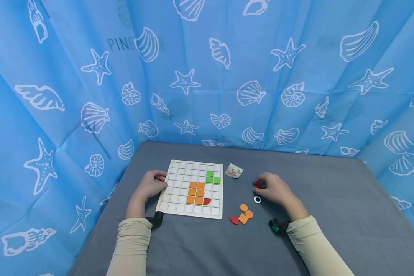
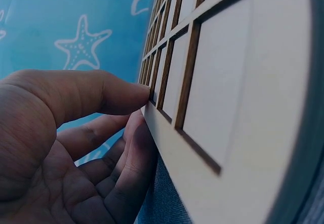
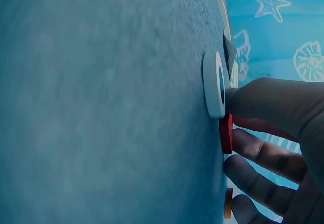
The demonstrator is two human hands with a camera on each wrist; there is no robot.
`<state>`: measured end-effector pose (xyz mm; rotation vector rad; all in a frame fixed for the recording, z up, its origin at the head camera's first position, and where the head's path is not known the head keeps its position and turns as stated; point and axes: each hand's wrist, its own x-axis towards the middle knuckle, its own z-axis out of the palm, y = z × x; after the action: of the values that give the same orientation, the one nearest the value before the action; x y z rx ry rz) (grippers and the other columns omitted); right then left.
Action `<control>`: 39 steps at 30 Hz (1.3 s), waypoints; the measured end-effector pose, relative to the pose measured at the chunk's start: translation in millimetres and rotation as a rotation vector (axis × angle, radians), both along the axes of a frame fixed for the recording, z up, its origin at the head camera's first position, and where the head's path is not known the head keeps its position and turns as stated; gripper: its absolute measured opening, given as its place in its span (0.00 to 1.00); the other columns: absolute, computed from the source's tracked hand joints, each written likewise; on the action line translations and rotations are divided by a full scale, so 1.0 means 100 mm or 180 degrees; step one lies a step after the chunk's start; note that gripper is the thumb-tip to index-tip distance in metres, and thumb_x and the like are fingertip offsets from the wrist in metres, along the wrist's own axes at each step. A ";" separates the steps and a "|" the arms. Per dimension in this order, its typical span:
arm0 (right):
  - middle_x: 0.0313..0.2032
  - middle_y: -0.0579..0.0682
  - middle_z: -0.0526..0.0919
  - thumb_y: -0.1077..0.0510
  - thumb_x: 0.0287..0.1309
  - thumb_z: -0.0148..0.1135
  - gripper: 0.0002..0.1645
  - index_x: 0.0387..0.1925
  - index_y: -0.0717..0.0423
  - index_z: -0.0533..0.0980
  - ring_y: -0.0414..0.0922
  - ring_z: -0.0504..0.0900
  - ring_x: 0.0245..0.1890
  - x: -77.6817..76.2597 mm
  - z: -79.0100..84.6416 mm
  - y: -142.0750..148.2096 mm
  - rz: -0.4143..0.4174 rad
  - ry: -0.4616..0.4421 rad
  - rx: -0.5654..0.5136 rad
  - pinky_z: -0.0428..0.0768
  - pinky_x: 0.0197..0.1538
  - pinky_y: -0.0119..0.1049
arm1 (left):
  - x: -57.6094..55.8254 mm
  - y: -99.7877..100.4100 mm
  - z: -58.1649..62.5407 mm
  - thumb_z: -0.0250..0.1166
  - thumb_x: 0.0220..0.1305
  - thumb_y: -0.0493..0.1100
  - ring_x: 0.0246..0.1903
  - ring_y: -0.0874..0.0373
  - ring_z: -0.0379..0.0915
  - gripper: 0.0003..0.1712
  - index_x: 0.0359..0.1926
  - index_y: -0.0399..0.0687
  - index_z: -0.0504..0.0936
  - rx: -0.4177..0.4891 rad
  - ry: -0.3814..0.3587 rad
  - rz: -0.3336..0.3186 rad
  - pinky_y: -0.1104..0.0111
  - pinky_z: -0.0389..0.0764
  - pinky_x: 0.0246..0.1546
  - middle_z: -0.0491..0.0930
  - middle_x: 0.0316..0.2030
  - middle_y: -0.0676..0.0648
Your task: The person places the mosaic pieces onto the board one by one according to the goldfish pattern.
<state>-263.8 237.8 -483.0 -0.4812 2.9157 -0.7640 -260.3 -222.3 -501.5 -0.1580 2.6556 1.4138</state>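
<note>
My left hand [image 1: 152,184] grips the left edge of a pale square grid board [image 1: 176,211]; in the left wrist view its thumb lies at the top edge with the fingers curled beneath. On the board sit several orange squares [image 1: 192,191], three green squares [image 1: 209,179] and a red quarter-circle [image 1: 207,201]. Right of the board, my right hand [image 1: 274,188] pinches a small red piece [image 1: 258,187] low over the cloth, its shape partly hidden by the fingers. Close by the thumb is a white ring [image 3: 213,84], nearer the right wrist camera than the red piece [image 3: 226,133].
Between board and right hand lie two orange discs [image 1: 243,207], an orange square [image 1: 243,219] and another red quarter-circle [image 1: 234,220]. A small patterned card [image 1: 234,171] rests beside the board's upper right corner. Beyond the grey-covered table [image 1: 314,172] hangs a blue shell-print curtain [image 1: 200,96].
</note>
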 end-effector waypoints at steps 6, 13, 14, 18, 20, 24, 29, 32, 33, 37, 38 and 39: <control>0.41 0.51 0.87 0.53 0.63 0.74 0.14 0.46 0.56 0.87 0.44 0.82 0.38 0.01 0.02 -0.04 0.0006 -0.0078 -0.0016 0.84 0.41 0.45 | 0.01 0.00 0.00 0.64 0.67 0.35 0.45 0.48 0.77 0.26 0.65 0.36 0.80 0.0021 -0.0001 0.0002 0.58 0.78 0.46 0.79 0.50 0.38; 0.38 0.50 0.86 0.54 0.60 0.74 0.14 0.45 0.56 0.88 0.42 0.80 0.34 0.04 0.04 0.01 -0.0068 -0.0091 0.0101 0.81 0.36 0.41 | 0.01 -0.02 0.02 0.63 0.67 0.34 0.45 0.47 0.76 0.26 0.66 0.36 0.79 0.0048 -0.0015 -0.0027 0.57 0.78 0.45 0.79 0.51 0.38; 0.38 0.49 0.86 0.54 0.60 0.74 0.13 0.45 0.55 0.88 0.42 0.80 0.34 0.04 0.04 0.02 -0.0074 -0.0096 0.0097 0.81 0.36 0.41 | 0.01 -0.02 0.03 0.63 0.67 0.34 0.45 0.47 0.76 0.26 0.66 0.36 0.79 0.0052 -0.0020 -0.0030 0.57 0.78 0.45 0.79 0.51 0.38; 0.39 0.50 0.86 0.54 0.60 0.74 0.13 0.45 0.56 0.88 0.42 0.81 0.35 0.05 0.04 0.00 -0.0063 -0.0103 0.0087 0.82 0.37 0.42 | 0.00 -0.01 0.02 0.64 0.68 0.35 0.45 0.48 0.76 0.26 0.66 0.36 0.79 0.0050 -0.0010 -0.0040 0.58 0.78 0.45 0.78 0.51 0.38; 0.40 0.50 0.87 0.54 0.61 0.75 0.14 0.45 0.55 0.88 0.42 0.82 0.36 0.05 0.06 -0.03 -0.0046 -0.0100 0.0070 0.83 0.38 0.43 | 0.00 0.00 0.01 0.64 0.68 0.35 0.45 0.48 0.76 0.26 0.66 0.36 0.79 0.0033 -0.0016 -0.0038 0.58 0.78 0.45 0.79 0.51 0.38; 0.40 0.50 0.87 0.54 0.61 0.75 0.13 0.45 0.54 0.88 0.42 0.82 0.36 0.03 0.10 -0.19 0.0044 -0.0032 0.0005 0.83 0.38 0.43 | 0.00 0.01 0.01 0.64 0.67 0.34 0.45 0.47 0.76 0.26 0.66 0.35 0.79 0.0032 -0.0034 -0.0023 0.57 0.77 0.46 0.78 0.51 0.38; 0.39 0.48 0.85 0.54 0.61 0.75 0.10 0.43 0.52 0.89 0.40 0.79 0.31 0.00 0.16 -0.59 0.0246 0.0028 -0.0088 0.78 0.33 0.38 | -0.01 0.00 0.01 0.64 0.67 0.34 0.45 0.47 0.76 0.26 0.66 0.36 0.79 0.0008 -0.0033 0.0019 0.57 0.78 0.45 0.79 0.51 0.38; 0.37 0.47 0.86 0.54 0.61 0.76 0.11 0.43 0.52 0.89 0.39 0.77 0.30 0.00 0.16 -0.89 0.0426 0.0093 -0.0119 0.78 0.33 0.37 | 0.00 0.00 0.00 0.64 0.67 0.35 0.46 0.48 0.77 0.26 0.66 0.36 0.79 -0.0023 -0.0038 0.0019 0.58 0.78 0.45 0.79 0.51 0.38; 0.36 0.46 0.86 0.54 0.60 0.76 0.10 0.43 0.51 0.89 0.39 0.77 0.30 0.00 0.16 -0.99 0.0481 0.0113 -0.0124 0.78 0.33 0.38 | 0.00 0.00 0.00 0.64 0.67 0.35 0.46 0.48 0.77 0.26 0.66 0.36 0.79 -0.0030 -0.0030 0.0021 0.58 0.79 0.46 0.79 0.51 0.38; 0.38 0.46 0.88 0.54 0.61 0.76 0.11 0.44 0.52 0.89 0.39 0.79 0.33 0.03 0.15 -1.38 0.0791 0.0194 -0.0214 0.82 0.42 0.45 | 0.02 0.02 0.01 0.65 0.67 0.34 0.46 0.47 0.78 0.26 0.66 0.36 0.79 -0.0022 -0.0010 0.0014 0.57 0.79 0.46 0.80 0.51 0.38; 0.38 0.46 0.88 0.54 0.61 0.75 0.10 0.44 0.52 0.89 0.39 0.79 0.33 0.04 0.15 -1.47 0.0873 0.0195 -0.0237 0.82 0.43 0.46 | 0.02 0.02 0.01 0.64 0.67 0.34 0.46 0.47 0.78 0.26 0.66 0.36 0.79 -0.0010 -0.0010 0.0013 0.56 0.79 0.47 0.79 0.51 0.38; 0.39 0.46 0.88 0.54 0.62 0.75 0.10 0.44 0.51 0.89 0.39 0.79 0.34 0.04 0.14 -1.56 0.0938 0.0179 -0.0254 0.82 0.44 0.45 | 0.02 0.02 0.02 0.64 0.67 0.34 0.46 0.47 0.78 0.26 0.66 0.36 0.79 -0.0005 -0.0010 0.0011 0.56 0.80 0.47 0.79 0.50 0.38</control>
<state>-259.4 82.0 -468.5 -0.9281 2.7783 -0.8356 -257.8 -219.9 -499.6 -0.1651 2.6554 1.4112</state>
